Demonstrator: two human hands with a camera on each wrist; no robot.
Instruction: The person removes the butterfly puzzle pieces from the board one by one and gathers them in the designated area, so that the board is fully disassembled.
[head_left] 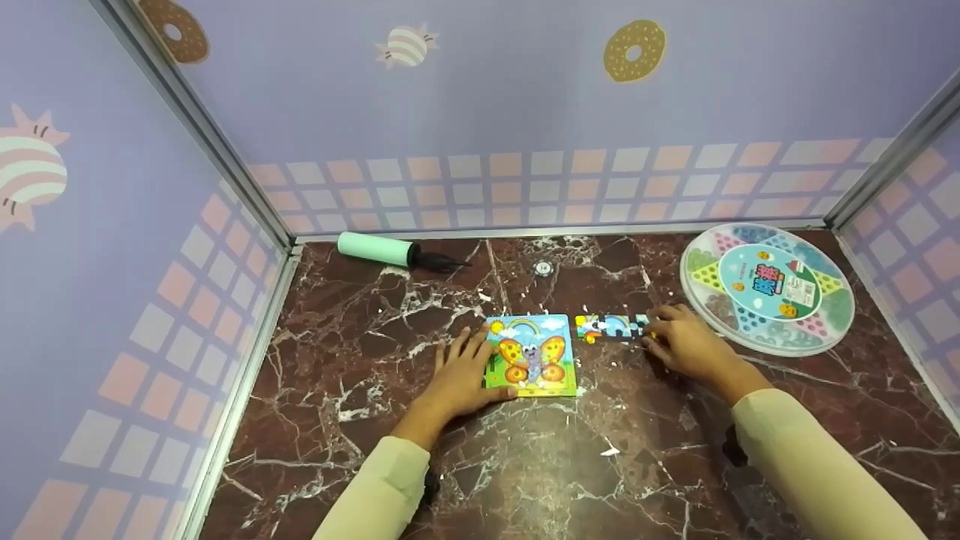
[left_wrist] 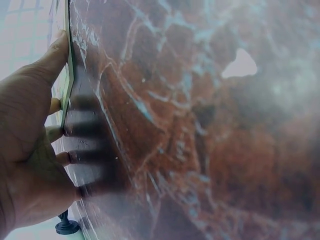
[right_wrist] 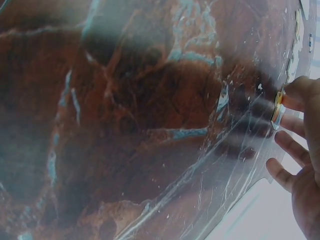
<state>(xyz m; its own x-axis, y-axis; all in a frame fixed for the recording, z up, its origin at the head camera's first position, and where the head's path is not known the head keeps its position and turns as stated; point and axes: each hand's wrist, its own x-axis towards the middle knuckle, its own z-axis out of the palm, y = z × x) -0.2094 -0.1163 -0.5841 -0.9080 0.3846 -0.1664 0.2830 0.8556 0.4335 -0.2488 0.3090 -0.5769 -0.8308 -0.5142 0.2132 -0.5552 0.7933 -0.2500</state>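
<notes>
A square butterfly puzzle board (head_left: pixel 534 352) lies flat on the marbled tabletop in the head view. My left hand (head_left: pixel 466 375) rests at its left side, fingers spread along the edge and thumb on the lower edge. In the left wrist view, the left hand (left_wrist: pixel 35 120) touches the board's thin edge (left_wrist: pixel 68 80). Right of the board is a short row of joined puzzle pieces (head_left: pixel 609 327). At the row's right end my right hand (head_left: pixel 686 341) pinches a puzzle piece (right_wrist: pixel 277 107) with thumb and forefinger, close to the tabletop; its other fingers (right_wrist: pixel 292 147) are spread.
A round Chinese checkers box (head_left: pixel 769 289) lies just beyond the right hand. Toward the back wall are a mint-green hand pump (head_left: pixel 375 249) with a black nozzle and a small round chip (head_left: pixel 543 268). A white scrap (head_left: pixel 610 451) lies nearer the front.
</notes>
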